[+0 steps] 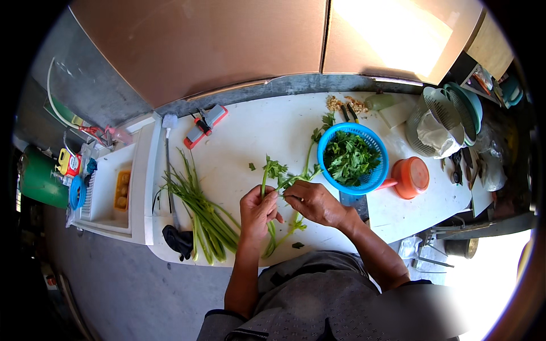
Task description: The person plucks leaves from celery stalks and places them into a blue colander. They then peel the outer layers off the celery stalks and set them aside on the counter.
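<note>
My left hand grips a bunch of leafy green stalks near the front edge of the white table. My right hand pinches a sprig from the same bunch, right beside the left hand. A pile of bare green stems lies to the left of my hands. A blue basket filled with picked green leaves stands just right of and beyond my right hand. A long leafy stalk lies against the basket's left side.
An orange lidded pot sits right of the basket. Stacked colanders stand at the far right. A red and grey tool and a white brush lie at the back left. A white tray holds a yellow container at left. A black cloth lies at the front edge.
</note>
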A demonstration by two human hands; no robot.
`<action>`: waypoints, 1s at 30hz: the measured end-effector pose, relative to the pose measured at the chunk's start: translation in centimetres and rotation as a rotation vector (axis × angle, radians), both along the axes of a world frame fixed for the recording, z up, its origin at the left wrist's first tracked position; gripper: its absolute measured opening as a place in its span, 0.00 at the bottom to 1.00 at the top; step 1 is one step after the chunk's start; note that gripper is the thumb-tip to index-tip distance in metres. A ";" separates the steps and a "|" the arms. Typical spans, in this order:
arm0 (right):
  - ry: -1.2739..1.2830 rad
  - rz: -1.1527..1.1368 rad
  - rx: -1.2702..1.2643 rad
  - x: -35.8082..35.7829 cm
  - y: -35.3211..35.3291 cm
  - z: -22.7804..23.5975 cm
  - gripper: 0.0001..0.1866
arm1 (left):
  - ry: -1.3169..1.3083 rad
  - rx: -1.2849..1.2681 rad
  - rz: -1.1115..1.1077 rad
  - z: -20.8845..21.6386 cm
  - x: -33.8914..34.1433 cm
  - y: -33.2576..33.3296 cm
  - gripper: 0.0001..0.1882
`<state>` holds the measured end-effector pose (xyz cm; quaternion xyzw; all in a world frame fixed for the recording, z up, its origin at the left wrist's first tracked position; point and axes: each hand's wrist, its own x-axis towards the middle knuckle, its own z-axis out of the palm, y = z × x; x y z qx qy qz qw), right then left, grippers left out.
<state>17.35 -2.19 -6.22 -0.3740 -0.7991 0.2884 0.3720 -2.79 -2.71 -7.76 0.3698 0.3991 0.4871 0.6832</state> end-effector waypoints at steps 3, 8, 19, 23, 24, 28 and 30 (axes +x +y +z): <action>-0.075 -0.008 0.011 0.3 -0.2 0.6 0.05 | 0.072 0.045 -0.002 0.0 0.1 -0.1 0.09; -0.156 -0.353 0.161 1.1 1.4 -3.3 0.04 | 0.056 0.123 0.029 0.2 1.4 -1.1 0.08; -0.104 -0.679 -0.158 11.5 1.7 2.0 0.20 | -0.084 0.184 0.108 1.4 -1.8 -1.6 0.07; 0.007 -0.325 0.075 6.5 0.8 4.6 0.20 | -0.126 0.181 0.054 1.3 -1.5 -1.3 0.07; 0.015 -0.282 0.121 5.3 1.0 5.0 0.20 | -0.135 0.177 0.040 1.3 -1.7 -1.3 0.08; -0.015 -0.224 0.220 3.8 2.9 2.9 0.14 | -0.164 0.145 -0.015 1.6 -2.4 -1.2 0.08; 0.020 -0.228 0.113 3.7 3.0 2.3 0.09 | -0.060 0.148 0.020 1.7 -2.7 -1.0 0.08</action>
